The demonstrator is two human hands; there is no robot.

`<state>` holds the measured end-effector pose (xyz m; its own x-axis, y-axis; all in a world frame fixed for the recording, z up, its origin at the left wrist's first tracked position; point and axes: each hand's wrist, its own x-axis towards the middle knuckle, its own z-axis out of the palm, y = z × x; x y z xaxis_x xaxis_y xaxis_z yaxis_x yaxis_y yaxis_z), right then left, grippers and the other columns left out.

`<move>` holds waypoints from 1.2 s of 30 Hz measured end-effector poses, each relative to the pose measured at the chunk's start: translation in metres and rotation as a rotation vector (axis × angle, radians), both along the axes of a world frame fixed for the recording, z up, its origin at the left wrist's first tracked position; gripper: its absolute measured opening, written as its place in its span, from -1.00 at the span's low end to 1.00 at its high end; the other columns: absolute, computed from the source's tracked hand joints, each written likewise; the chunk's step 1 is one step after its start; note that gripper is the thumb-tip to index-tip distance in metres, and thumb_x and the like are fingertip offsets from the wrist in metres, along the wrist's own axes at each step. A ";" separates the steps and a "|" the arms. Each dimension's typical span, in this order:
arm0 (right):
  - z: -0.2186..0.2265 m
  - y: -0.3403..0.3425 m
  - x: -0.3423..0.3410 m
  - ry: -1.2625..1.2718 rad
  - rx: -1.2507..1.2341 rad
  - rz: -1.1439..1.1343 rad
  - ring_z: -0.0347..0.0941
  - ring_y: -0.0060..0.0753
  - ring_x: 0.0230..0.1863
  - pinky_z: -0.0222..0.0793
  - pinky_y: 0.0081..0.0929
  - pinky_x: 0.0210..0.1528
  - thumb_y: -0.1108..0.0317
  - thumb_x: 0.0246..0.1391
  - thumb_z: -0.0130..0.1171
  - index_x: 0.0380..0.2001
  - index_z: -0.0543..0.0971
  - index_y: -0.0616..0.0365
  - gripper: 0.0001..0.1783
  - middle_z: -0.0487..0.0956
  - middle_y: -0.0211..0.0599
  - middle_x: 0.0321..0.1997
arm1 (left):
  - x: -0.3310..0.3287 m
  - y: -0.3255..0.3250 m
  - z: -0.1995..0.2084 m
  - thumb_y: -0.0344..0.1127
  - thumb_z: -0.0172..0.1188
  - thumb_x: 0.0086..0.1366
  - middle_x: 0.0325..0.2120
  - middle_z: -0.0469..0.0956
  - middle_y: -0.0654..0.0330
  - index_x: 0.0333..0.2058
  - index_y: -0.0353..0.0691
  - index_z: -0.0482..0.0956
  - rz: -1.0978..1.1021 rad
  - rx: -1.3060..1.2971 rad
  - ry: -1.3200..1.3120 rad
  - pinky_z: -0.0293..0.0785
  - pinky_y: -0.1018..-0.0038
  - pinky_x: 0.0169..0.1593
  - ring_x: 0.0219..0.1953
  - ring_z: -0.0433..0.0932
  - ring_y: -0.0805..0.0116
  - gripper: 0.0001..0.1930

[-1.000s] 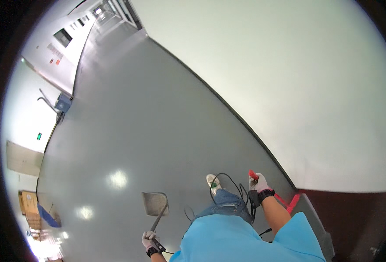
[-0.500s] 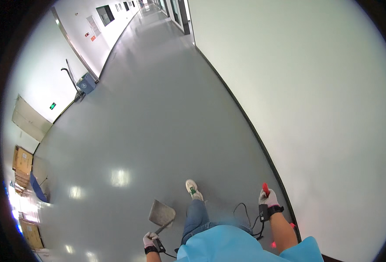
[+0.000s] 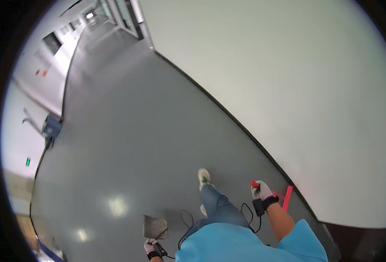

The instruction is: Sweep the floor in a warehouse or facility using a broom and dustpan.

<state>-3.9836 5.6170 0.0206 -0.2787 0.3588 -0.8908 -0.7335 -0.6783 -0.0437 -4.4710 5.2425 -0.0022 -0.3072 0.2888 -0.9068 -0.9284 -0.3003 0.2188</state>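
Note:
My left hand [image 3: 151,246], in a light glove, grips the dark handle of a grey metal dustpan [image 3: 155,226] that hangs just above the grey floor at the bottom of the view. My right hand [image 3: 262,191], also gloved and with a black wrist strap, is closed on the red handle of a broom; its pink-red head [image 3: 287,197] shows beside the base of the white wall. My leg in blue jeans and a light shoe [image 3: 204,177] steps forward between the two hands.
A long corridor with a shiny grey floor [image 3: 127,131] runs ahead. A white wall [image 3: 289,87] with a dark skirting line borders the right. A blue cart [image 3: 51,126] stands against the left wall. Black cables dangle near my waist.
The view has swung as I walk along the corridor. My forward foot has changed position, and both hands still carry the dustpan and the broom.

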 end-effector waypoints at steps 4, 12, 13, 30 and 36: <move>0.001 0.003 0.021 -0.069 -0.036 0.026 0.34 -0.47 -0.77 0.32 -0.71 -0.78 0.32 -0.15 -0.09 -0.60 0.37 0.19 -0.84 0.42 -0.30 -0.69 | -0.015 0.042 0.016 -0.31 -0.22 0.10 -0.79 0.17 0.37 -0.69 -0.11 0.15 -0.024 0.068 0.007 0.10 0.61 -0.67 -0.76 0.14 0.50 -0.80; 0.046 0.046 -0.011 -0.071 0.006 -0.099 0.31 -0.46 -0.82 0.31 -0.68 -0.81 0.34 -0.16 -0.10 -0.66 0.35 0.23 -0.82 0.40 -0.25 -0.73 | -0.083 0.045 0.037 -0.14 -0.19 0.14 -0.85 0.18 0.40 -0.75 -0.06 0.16 -0.151 0.090 0.071 0.22 0.57 -0.66 -0.77 0.20 0.51 -0.69; 0.053 0.054 -0.015 -0.048 0.001 -0.107 0.30 -0.46 -0.82 0.30 -0.69 -0.80 0.35 -0.16 -0.10 -0.66 0.34 0.24 -0.83 0.40 -0.25 -0.72 | -0.074 0.069 0.063 -0.17 -0.19 0.15 -0.87 0.16 0.43 -0.75 -0.05 0.18 -0.069 0.062 0.096 0.22 0.62 -0.67 -0.79 0.18 0.54 -0.69; 0.068 0.260 -0.281 0.043 0.228 0.001 0.32 -0.53 -0.72 0.28 -0.78 -0.74 0.40 -0.20 -0.09 -0.70 0.34 0.16 -0.88 0.36 -0.36 -0.72 | -0.285 0.230 0.068 -0.29 -0.11 0.02 -0.82 0.17 0.44 -0.73 -0.08 0.14 -0.026 0.115 -0.104 0.07 0.65 -0.73 -0.82 0.08 0.60 -0.79; 0.072 0.357 -0.314 -0.071 0.090 0.002 0.28 -0.58 -0.73 0.21 -0.78 -0.81 0.40 -0.23 -0.06 -0.72 0.34 0.12 -0.90 0.36 -0.42 -0.73 | -0.388 0.410 0.067 -0.31 -0.18 0.09 -0.82 0.15 0.41 -0.67 -0.07 0.14 -0.026 0.145 -0.217 0.07 0.63 -0.74 -0.82 0.08 0.58 -0.82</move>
<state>-4.2971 5.9742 0.0928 -0.2169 0.4379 -0.8725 -0.7248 -0.6709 -0.1566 -4.8592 5.6526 0.0650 -0.1003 0.4259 -0.8992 -0.9567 -0.2893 -0.0303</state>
